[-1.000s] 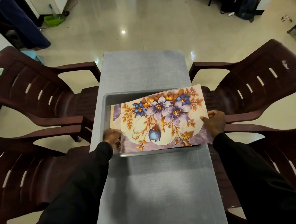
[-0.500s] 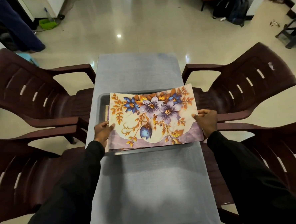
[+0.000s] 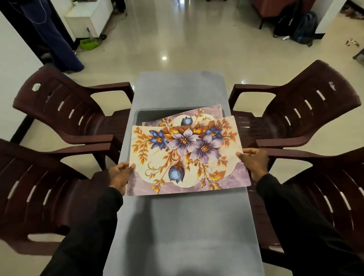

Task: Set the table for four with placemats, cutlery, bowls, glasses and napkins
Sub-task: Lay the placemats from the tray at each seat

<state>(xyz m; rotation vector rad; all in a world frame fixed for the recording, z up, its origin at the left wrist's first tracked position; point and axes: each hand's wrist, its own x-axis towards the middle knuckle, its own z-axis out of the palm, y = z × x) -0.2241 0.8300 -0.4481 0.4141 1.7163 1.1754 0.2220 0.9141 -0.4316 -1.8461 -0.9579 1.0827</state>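
A rectangular cream and purple placemat (image 3: 186, 156), printed with blue and violet flowers and orange leaves, is held face up above the middle of the table, covering the near part of a tray. The left hand (image 3: 120, 175) grasps its left short edge, with the thumb on top and the fingers underneath. The right hand (image 3: 256, 161) grasps the right short edge, fingers curled round it. Both arms wear black sleeves (image 3: 299, 226).

Just behind the held mat, a second placemat (image 3: 196, 115) with the same floral print lies in the grey rectangular metal tray (image 3: 139, 117); only its far part shows. The tray sits on a long narrow table covered with a grey cloth (image 3: 182, 233). Dark maroon plastic armchairs (image 3: 68, 106) flank the table, two on each side. Beyond them is a glossy cream tiled floor (image 3: 170, 32).
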